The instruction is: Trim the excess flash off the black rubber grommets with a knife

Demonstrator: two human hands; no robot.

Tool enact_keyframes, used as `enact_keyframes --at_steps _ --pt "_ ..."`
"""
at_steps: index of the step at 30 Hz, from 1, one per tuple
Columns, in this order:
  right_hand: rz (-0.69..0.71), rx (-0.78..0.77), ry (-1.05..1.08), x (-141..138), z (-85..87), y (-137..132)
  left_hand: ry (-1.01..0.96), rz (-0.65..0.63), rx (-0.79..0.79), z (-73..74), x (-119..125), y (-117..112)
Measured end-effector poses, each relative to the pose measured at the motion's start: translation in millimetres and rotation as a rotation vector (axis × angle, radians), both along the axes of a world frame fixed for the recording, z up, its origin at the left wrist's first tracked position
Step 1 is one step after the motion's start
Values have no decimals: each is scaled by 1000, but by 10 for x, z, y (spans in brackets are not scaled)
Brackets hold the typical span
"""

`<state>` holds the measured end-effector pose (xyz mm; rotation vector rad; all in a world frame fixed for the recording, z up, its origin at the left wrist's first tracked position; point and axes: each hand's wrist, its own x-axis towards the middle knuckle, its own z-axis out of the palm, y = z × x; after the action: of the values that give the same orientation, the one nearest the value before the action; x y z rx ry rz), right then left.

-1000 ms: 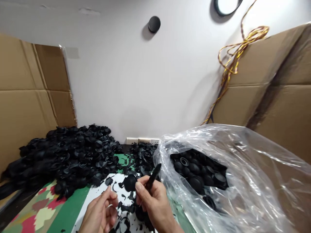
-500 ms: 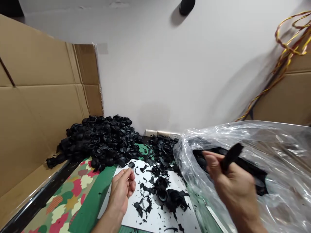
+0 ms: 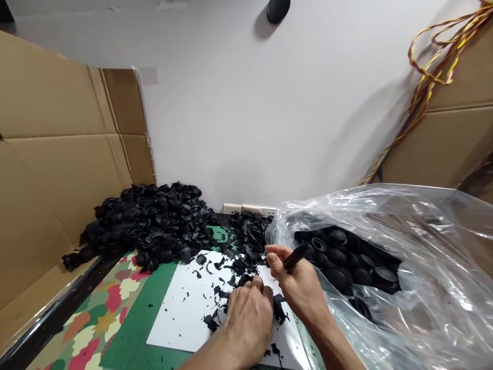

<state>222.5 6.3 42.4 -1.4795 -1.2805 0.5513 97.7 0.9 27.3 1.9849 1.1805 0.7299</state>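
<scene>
My left hand (image 3: 252,313) reaches over the white sheet (image 3: 181,308), back upward, its fingers curled down onto a black ribbed rubber part (image 3: 244,280). The hand covers most of that part, and the fingertips are hidden. Just to the right, my right hand (image 3: 298,288) is closed around a dark, stick-like tool (image 3: 296,257), whose end pokes out above the fist. What kind of tool it is does not show. Thin black trimmings (image 3: 210,322) lie scattered over the sheet around my left hand.
A large heap of black rubber parts (image 3: 154,221) stands left, against a cardboard wall (image 3: 61,133). More black scraps (image 3: 252,231) pile up at the back. A clear plastic bag (image 3: 423,246) with black rounded parts (image 3: 346,262) lies right. A power strip (image 3: 246,209) sits by the wall.
My left hand has moved right and down onto the black parts on the sheet. My right hand has come away from the bag toward the left, still holding the dark tool.
</scene>
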Motion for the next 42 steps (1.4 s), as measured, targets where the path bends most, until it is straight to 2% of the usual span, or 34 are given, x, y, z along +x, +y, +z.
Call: enact_keyframes --at_steps 3,7,10,13,19,22,28,31,33,35,39,42 --pt "36 13 14 7 16 5 -124 88 -91 -3 -32 179" --pt "133 -28 -24 -17 83 -6 -379 258 -256 -6 -293 465" --pt "223 -86 -14 -128 115 11 -572 329 -378 -5 -483 554" --pt "293 -78 -29 -292 90 32 -724 329 -458 6 -586 517" --pt "331 90 -123 -529 -56 33 -864 279 -581 24 -655 427" --pt "310 153 -117 -578 -134 33 -883 289 -638 -12 -681 423" --pt "172 207 -217 -580 -302 57 -978 434 -718 -66 -669 358" --pt "143 185 -238 -597 -361 67 -1036 386 -761 -22 -653 285" --pt "174 140 -183 -617 -361 69 -1018 268 -739 -1 -657 243" --pt "222 73 -30 -615 -323 63 -957 204 -691 -13 -677 227" --pt "250 -62 418 -499 -211 27 -935 307 -663 -124 -743 261" --pt "285 -48 545 -407 -178 -13 -938 343 -684 -194 -766 276"
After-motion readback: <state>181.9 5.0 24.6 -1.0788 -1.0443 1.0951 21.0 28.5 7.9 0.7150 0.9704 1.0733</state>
